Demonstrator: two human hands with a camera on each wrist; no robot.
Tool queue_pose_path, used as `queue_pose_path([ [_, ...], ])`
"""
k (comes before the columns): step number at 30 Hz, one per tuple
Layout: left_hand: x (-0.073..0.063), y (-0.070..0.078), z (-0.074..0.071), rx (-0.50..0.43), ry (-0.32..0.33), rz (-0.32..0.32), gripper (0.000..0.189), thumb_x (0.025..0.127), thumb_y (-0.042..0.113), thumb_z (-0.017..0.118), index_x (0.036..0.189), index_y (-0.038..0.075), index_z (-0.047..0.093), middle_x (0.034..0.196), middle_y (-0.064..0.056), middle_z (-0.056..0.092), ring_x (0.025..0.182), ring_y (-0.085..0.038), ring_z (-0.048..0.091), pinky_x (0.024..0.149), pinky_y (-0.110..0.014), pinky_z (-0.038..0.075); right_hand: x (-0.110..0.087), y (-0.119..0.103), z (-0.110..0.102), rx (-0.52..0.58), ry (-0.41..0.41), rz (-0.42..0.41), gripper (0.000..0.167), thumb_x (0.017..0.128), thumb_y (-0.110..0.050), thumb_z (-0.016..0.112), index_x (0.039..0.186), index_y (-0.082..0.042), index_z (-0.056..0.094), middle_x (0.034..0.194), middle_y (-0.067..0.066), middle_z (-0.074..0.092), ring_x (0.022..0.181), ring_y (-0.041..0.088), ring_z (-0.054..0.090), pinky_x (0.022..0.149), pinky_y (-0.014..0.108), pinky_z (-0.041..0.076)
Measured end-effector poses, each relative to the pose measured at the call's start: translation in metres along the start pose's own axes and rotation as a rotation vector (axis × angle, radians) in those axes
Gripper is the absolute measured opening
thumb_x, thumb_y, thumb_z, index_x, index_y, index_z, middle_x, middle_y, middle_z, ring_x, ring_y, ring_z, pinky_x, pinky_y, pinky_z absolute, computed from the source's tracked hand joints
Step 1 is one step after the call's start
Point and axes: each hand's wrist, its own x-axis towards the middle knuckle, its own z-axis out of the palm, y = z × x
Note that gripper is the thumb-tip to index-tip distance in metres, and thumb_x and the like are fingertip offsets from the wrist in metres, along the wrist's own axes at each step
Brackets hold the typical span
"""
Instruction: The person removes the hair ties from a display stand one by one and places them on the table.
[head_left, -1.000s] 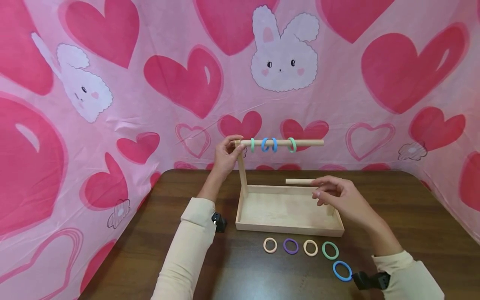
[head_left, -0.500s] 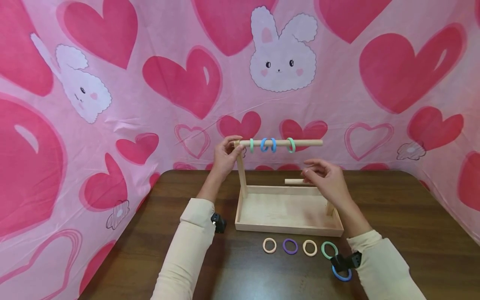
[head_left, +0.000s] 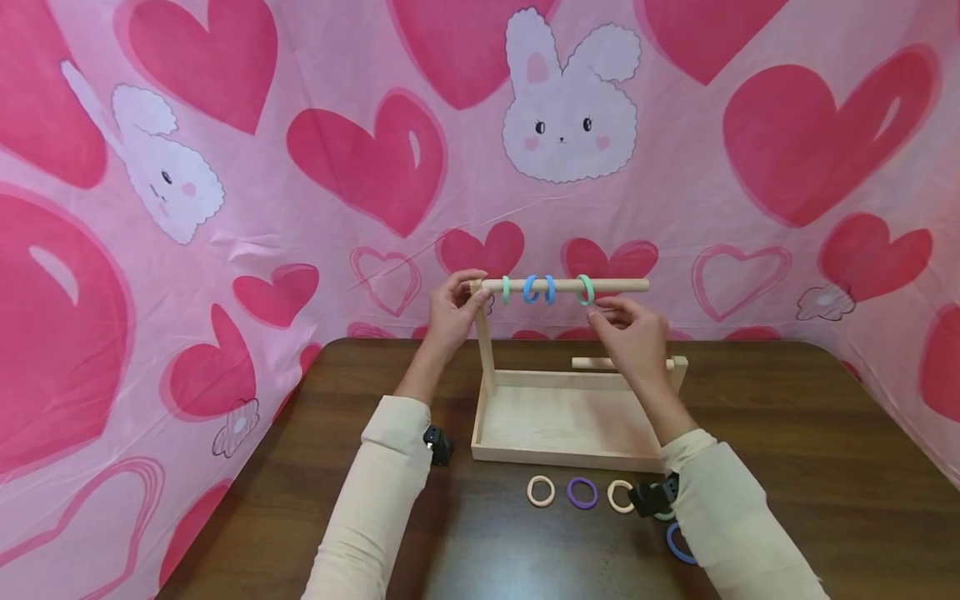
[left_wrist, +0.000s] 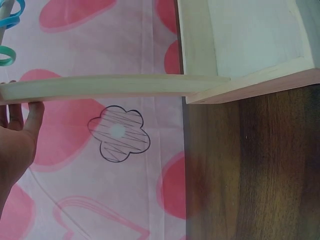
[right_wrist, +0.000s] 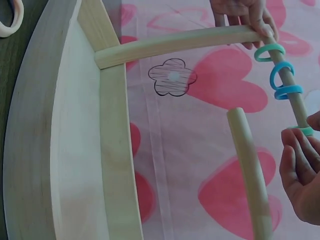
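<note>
A wooden stand has an upper dowel (head_left: 618, 285) with two blue rings (head_left: 530, 289) and two green rings threaded on it. My left hand (head_left: 452, 312) grips the top of the tall post (left_wrist: 115, 86), where the dowel joins it. At the outermost green ring (head_left: 586, 290), my right hand (head_left: 633, 337) has thumb and fingertips on its lower edge, pinching it. In the right wrist view that ring shows partly between the thumb and fingers. The other green ring (right_wrist: 270, 52) hangs close to my left hand.
Below the upper dowel, a shorter dowel (head_left: 588, 363) sticks out from a low post. The stand's tray base (head_left: 555, 457) rests on a brown table (head_left: 360, 500). In front lie cream rings (head_left: 540, 492), a purple ring (head_left: 582, 493), and a blue ring (head_left: 678, 546), partly covered by my right sleeve.
My right hand has moved left and up from beside the short dowel to the outermost green ring. My left hand stays on the post, and the threaded rings have not visibly shifted.
</note>
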Motion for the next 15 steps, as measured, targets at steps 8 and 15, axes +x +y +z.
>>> queue_pose_path([
  [8, 0.0, 0.001, 0.003, -0.006, 0.0, 0.0, 0.026, 0.092, -0.007, 0.066, 0.118, -0.01, 0.064, 0.103, -0.033, 0.068, 0.076, 0.0, 0.065, 0.074, -0.018, 0.055, 0.005, 0.005, 0.009, 0.055, 0.065, -0.007, 0.022, 0.086, -0.009, 0.079, 0.102, 0.006, 0.077, 0.076, 0.0, 0.078, 0.06, -0.017, 0.063, 0.06, 0.006, 0.051],
  [15, -0.001, 0.002, 0.003, -0.006, -0.006, -0.018, 0.027, 0.093, -0.007, 0.066, 0.12, -0.01, 0.063, 0.105, -0.033, 0.068, 0.077, 0.0, 0.066, 0.076, -0.018, 0.055, 0.005, 0.005, 0.013, 0.095, 0.066, -0.008, 0.021, 0.088, -0.008, 0.076, 0.101, 0.008, 0.076, 0.091, 0.036, 0.072, 0.059, -0.015, 0.064, 0.061, 0.006, 0.051],
])
